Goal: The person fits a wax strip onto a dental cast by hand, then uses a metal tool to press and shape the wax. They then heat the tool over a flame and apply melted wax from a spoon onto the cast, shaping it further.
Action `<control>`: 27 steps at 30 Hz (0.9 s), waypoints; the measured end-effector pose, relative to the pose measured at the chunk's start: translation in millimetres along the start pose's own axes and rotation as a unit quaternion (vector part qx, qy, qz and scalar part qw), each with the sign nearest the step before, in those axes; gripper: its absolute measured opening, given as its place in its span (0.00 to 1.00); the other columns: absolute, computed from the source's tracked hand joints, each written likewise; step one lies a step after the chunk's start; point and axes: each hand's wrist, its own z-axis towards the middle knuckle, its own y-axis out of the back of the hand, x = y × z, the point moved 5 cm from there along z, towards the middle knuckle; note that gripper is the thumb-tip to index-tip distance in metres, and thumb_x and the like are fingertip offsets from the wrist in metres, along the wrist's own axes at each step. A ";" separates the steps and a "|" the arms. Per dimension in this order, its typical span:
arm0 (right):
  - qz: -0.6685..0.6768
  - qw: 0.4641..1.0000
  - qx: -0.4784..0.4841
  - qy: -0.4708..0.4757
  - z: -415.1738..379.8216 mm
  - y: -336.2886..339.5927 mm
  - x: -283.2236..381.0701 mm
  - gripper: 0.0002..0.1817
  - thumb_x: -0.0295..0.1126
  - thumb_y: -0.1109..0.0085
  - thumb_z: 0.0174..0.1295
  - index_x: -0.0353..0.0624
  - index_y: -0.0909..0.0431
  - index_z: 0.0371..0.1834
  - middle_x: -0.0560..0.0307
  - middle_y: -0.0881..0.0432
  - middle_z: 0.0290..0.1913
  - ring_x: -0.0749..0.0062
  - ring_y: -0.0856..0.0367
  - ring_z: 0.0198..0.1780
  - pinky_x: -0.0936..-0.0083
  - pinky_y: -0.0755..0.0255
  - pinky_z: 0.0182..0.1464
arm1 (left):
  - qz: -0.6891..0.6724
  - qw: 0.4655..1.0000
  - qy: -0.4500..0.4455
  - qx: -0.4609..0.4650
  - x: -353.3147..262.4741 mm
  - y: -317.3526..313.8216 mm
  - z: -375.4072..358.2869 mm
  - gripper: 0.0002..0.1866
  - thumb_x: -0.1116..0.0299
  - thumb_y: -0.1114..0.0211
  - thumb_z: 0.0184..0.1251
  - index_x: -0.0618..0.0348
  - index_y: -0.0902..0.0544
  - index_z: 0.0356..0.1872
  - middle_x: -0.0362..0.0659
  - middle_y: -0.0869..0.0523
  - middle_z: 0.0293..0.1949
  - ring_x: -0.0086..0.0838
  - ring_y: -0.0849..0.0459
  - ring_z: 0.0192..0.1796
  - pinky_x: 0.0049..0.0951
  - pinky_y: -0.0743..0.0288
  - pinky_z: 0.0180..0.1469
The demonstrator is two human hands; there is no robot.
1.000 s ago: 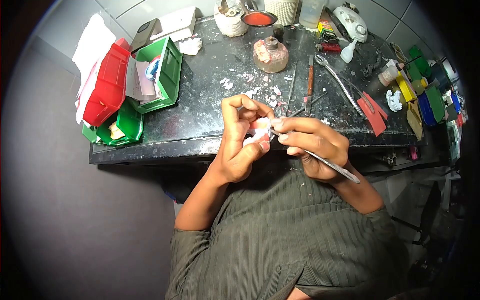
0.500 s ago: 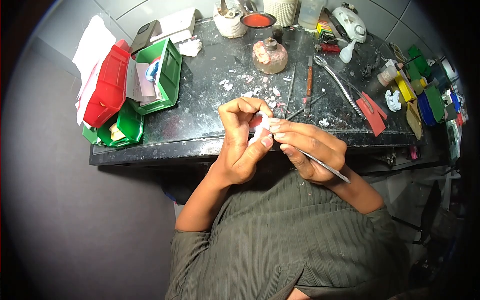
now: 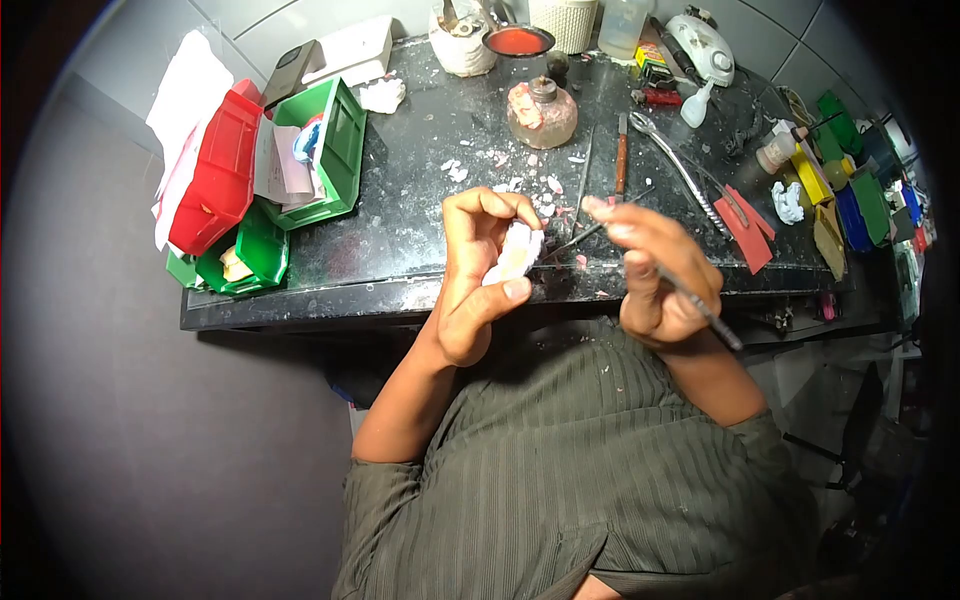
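We see a small, curved, white and pale-pink piece with a chalky look (image 3: 515,252), its outer edge uneven and whiter than its pinkish middle. Finer detail on it is too small for us to tell.

Beyond it we look over a black, glossy worktop (image 3: 400,225) strewn with white and pink crumbs. On it stands a round glass lamp with a metal collar and pink smears (image 3: 543,118); to its right lie a brown-handled metal knife (image 3: 621,165), a silver tool with a twisted shaft (image 3: 685,175) and flat red sheets (image 3: 748,235). At the left end we find a red plastic bin (image 3: 212,175) beside a green plastic bin (image 3: 345,150). A grey tiled wall (image 3: 785,25) closes the back.

The piece is in the left hand (image 3: 472,270), in front of the worktop's near edge, gripped between the thumb and curled fingers. The right hand (image 3: 672,275) is well apart from it, loosely bent, with a slim grey metal tool (image 3: 712,315) held between thumb and fingers, slanting down past the palm.
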 end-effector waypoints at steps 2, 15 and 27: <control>0.049 0.998 -0.019 -0.032 -6.0 3.1 -9.9 0.11 0.28 0.51 0.79 0.28 0.26 0.50 0.31 0.14 0.48 0.53 0.12 0.52 0.64 0.16 0.54 | 0.023 1.000 0.000 -0.007 -0.1 -0.2 -0.6 0.35 0.61 0.34 0.53 0.53 0.38 0.62 0.51 0.29 0.53 0.36 0.27 0.52 0.39 0.33 0.60; 0.033 0.999 -0.005 -0.040 1.5 8.6 6.7 0.08 0.28 0.40 0.73 0.33 0.20 0.46 0.40 0.13 0.43 0.58 0.11 0.44 0.70 0.17 0.48 | 0.160 0.986 -0.009 -0.046 -2.9 1.0 3.2 0.35 0.72 0.12 0.42 0.59 0.29 0.47 0.40 0.29 0.44 0.21 0.24 0.41 0.24 0.25 0.47; -0.014 0.997 0.027 -0.077 5.9 9.9 6.3 0.09 0.24 0.35 0.67 0.30 0.18 0.47 0.42 0.11 0.44 0.56 0.10 0.47 0.69 0.17 0.51 | 0.171 0.977 0.075 -0.099 -11.8 0.1 1.0 0.16 0.68 0.31 0.70 0.64 0.26 0.51 0.41 0.18 0.38 0.20 0.20 0.41 0.24 0.25 0.47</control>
